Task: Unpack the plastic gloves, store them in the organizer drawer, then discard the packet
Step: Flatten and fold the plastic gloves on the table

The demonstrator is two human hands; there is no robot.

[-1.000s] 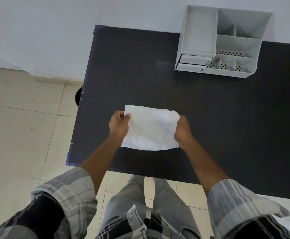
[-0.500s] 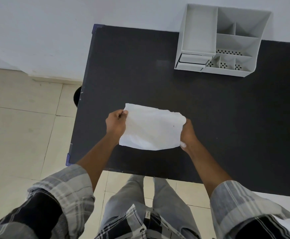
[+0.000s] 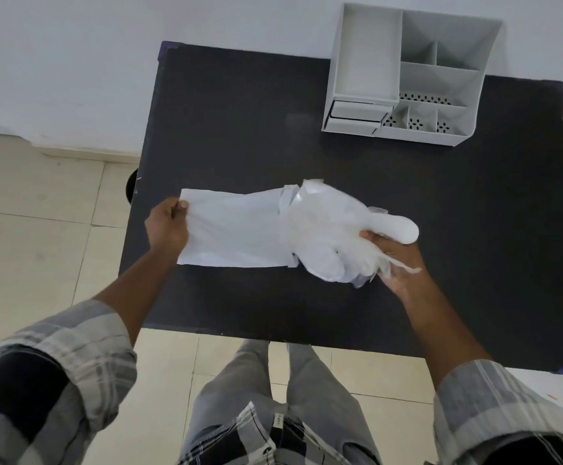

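A flat white packet [image 3: 233,229] lies stretched over the black table [image 3: 239,112]. My left hand [image 3: 167,226] pinches its left end. From its torn right end comes a crumpled bundle of clear plastic gloves [image 3: 333,236], one glove finger sticking out to the right. My right hand [image 3: 394,260] grips that bundle from below. The grey organizer [image 3: 407,72] stands at the table's far right, its small drawer [image 3: 357,113] at the lower left front looking shut.
The table's near edge runs just above my knees, with tiled floor to the left and below. A white wall backs the table. A dark round object [image 3: 132,189] shows under the table's left edge.
The packet was whole between both hands. Now it is torn open on the right, and my right hand has moved right, drawing the gloves out. The camera has come closer.
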